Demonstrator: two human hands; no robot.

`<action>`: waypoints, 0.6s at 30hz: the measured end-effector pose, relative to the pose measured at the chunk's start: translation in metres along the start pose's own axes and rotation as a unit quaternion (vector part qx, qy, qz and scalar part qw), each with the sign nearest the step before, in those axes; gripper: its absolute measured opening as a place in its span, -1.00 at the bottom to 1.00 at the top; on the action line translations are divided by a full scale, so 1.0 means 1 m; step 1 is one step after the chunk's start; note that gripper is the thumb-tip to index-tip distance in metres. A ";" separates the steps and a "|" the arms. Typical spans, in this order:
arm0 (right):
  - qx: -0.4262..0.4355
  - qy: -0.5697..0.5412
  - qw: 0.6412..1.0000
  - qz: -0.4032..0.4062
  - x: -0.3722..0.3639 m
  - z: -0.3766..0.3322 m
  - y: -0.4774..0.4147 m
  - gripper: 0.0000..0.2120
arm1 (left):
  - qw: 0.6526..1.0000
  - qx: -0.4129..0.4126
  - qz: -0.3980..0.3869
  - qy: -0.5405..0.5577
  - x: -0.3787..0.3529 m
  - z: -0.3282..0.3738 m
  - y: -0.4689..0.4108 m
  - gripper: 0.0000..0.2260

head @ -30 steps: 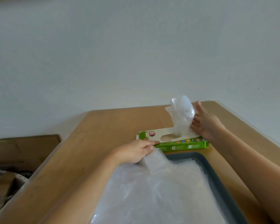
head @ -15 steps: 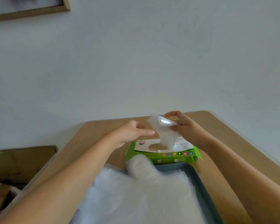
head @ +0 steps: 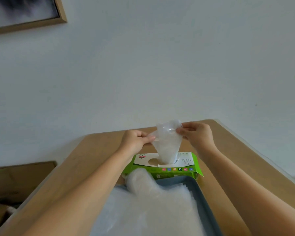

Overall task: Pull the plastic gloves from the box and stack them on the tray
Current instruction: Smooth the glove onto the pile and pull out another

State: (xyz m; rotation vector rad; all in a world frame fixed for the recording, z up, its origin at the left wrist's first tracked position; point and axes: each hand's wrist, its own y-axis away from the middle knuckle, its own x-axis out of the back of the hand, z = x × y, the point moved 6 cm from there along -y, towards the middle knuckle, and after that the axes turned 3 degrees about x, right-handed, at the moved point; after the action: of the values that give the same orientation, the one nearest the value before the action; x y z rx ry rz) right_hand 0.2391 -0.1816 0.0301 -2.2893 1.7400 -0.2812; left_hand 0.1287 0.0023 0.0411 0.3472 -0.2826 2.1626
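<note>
The step in hand is the pull. A thin clear plastic glove (head: 167, 145) stands up out of the slot of the flat green-and-white cardboard box (head: 180, 169) on the wooden desk (head: 92, 159), its lower end still inside. The left hand (head: 137, 141) pinches its left edge and the right hand (head: 198, 135) pinches its upper right corner. Just in front of the box, the grey-blue tray (head: 202, 195) holds a pile of clear gloves (head: 152, 212). The next move is probably to lift until the glove clears the slot, then lay it flat on the pile — gently, as the light box may rise with it.
</note>
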 end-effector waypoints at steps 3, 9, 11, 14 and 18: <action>-0.020 -0.035 0.999 0.023 0.015 0.005 -0.007 -0.88 | 1.000 0.008 0.020 0.017 0.012 -0.007 0.000 -0.90; -0.012 -0.015 0.998 -0.063 0.005 -0.009 0.004 -0.66 | 0.998 0.037 0.010 0.042 0.016 -0.016 0.000 -0.91; 0.011 0.033 0.994 -0.107 -0.008 -0.018 0.011 -0.55 | 0.998 0.035 0.013 0.040 0.014 -0.015 0.001 -0.86; 0.043 0.107 0.990 -0.083 -0.013 -0.021 0.011 -0.74 | 0.998 0.009 -0.035 0.043 0.005 -0.004 0.003 -0.83; 0.061 0.101 0.987 -0.112 -0.020 -0.024 0.011 -0.94 | 0.991 -0.011 -0.122 0.061 -0.011 0.009 0.009 -0.34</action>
State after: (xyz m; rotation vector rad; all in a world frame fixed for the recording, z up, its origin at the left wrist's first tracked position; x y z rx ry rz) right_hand 0.2161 -0.1668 0.0490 -2.4369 1.5009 -0.6658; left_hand 0.1292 -0.0140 0.0448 0.2225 -0.1839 1.9298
